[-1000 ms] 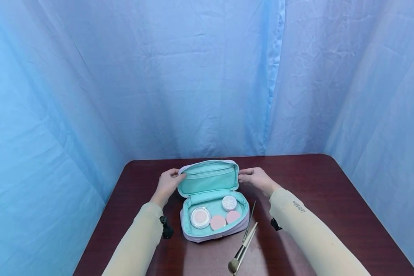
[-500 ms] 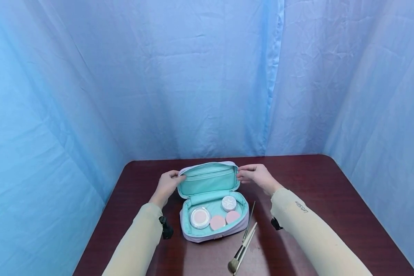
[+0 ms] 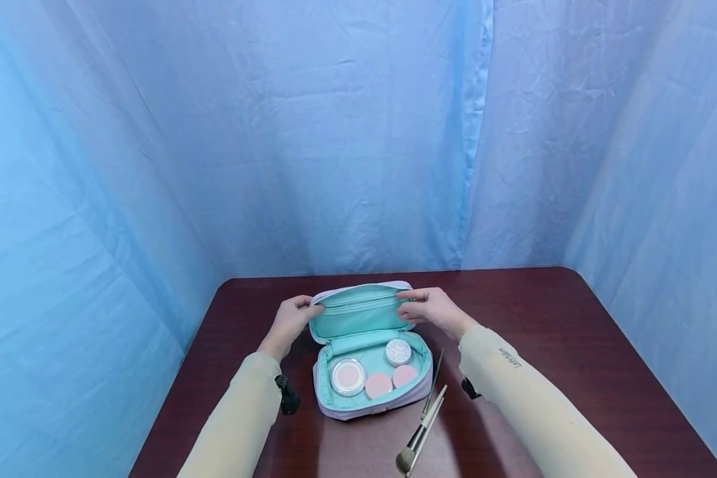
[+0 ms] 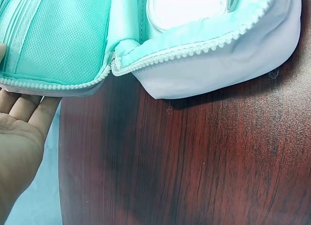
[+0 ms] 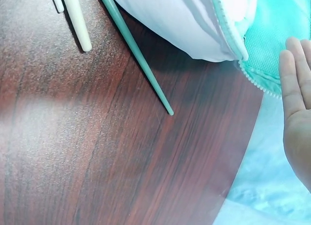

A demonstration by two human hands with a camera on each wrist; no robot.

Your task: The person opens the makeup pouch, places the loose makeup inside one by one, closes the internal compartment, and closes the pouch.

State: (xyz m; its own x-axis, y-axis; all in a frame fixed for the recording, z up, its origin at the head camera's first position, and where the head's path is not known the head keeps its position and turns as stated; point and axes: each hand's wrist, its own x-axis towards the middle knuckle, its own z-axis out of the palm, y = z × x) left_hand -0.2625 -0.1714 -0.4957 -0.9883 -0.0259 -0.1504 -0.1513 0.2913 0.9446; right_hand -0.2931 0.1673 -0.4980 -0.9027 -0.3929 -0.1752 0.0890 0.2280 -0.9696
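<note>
A lilac makeup bag [image 3: 388,406] with a mint lining lies unzipped on the table, its lid [image 3: 358,322] raised at the back. My left hand [image 3: 285,325] pinches the lid's left edge, thumb inside and fingers behind it, as the left wrist view also shows. In front of the lid's right side is my right hand [image 3: 439,311], its fingers [image 5: 290,84] extended over the mint mesh with nothing in them. Inside the base sit a clear-rimmed compact [image 3: 348,377], two pink round containers [image 3: 378,385] and a white round jar [image 3: 398,352] with a star-patterned top.
Makeup brushes lie to the right of the bag, including one with a dark-banded, fluffy head [image 3: 406,458] and one with a thin green handle [image 5: 138,52]. Pale blue curtains [image 3: 358,146] surround the dark red wooden table [image 3: 532,332] at the back and sides.
My right hand has moved left from the lid's right edge to in front of its inner side. The left hand keeps its grip, and the lid has tipped slightly lower.
</note>
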